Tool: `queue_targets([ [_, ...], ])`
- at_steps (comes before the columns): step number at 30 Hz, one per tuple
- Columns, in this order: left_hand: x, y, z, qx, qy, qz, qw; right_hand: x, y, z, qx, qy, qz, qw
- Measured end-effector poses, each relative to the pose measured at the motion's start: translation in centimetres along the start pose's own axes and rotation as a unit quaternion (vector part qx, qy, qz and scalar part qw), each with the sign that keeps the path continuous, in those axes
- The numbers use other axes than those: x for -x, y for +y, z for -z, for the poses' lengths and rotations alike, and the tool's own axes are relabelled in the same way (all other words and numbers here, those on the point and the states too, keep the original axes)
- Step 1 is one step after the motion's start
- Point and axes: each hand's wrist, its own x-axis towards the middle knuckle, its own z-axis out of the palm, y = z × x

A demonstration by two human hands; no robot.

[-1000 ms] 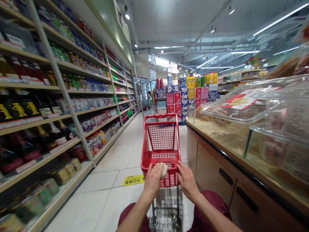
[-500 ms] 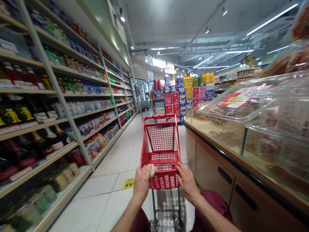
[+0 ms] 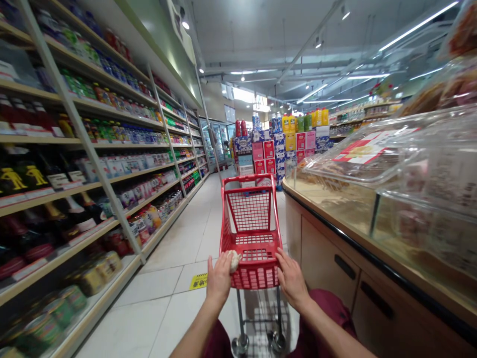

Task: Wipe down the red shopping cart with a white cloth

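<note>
A small red shopping cart [image 3: 257, 281] with a plastic basket stands directly ahead of me on grey legs with casters. My left hand [image 3: 219, 279] is at the basket's near left corner, closed around a whitish lump that looks like a garlic bulb [image 3: 234, 260]. The bulb shows between the thumb side of the hand and the rim. At the near right corner, my right hand [image 3: 292, 278] rests its fingers, stretched out, against the basket's edge with nothing in them. The part of the basket in view holds no goods.
Shelves [image 3: 122, 144] of bottles and cans line the left side. On the right is a wooden counter [image 3: 320, 238] with glass edging and clear food boxes [image 3: 357, 149]. Stacked drink cartons [image 3: 261, 154] stand ahead. A yellow floor sticker [image 3: 198, 281] lies left of the cart.
The cart has shifted slightly to the right in view and its casters show a little more. Both hands keep their places on it.
</note>
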Motion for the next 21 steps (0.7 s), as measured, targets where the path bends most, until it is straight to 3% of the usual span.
queue_targets([
  [2, -0.2, 0.9, -0.1, 0.009, -0.016, 0.0, 1.0, 0.0, -0.1, -0.2, -0.002, 0.011, 0.0, 1.0],
  [7, -0.6, 5.4, -0.8, 0.045, -0.033, -0.109, 0.992, -0.1, -0.1, 0.1, 0.004, -0.013, 0.008, 1.0],
  [14, -0.3, 0.5, 0.6, -0.007, -0.048, 0.009, 0.999, -0.2, -0.3, 0.3, -0.005, -0.016, 0.004, 1.0],
  [16, -0.4, 1.2, 0.5, -0.006, -0.055, -0.004, 0.998, -0.2, -0.4, 0.1, -0.011, 0.0, 0.002, 1.0],
  [21, -0.5, 5.5, -0.3, 0.037, -0.076, -0.106, 0.991, -0.2, -0.1, 0.2, -0.003, -0.002, 0.009, 1.0],
])
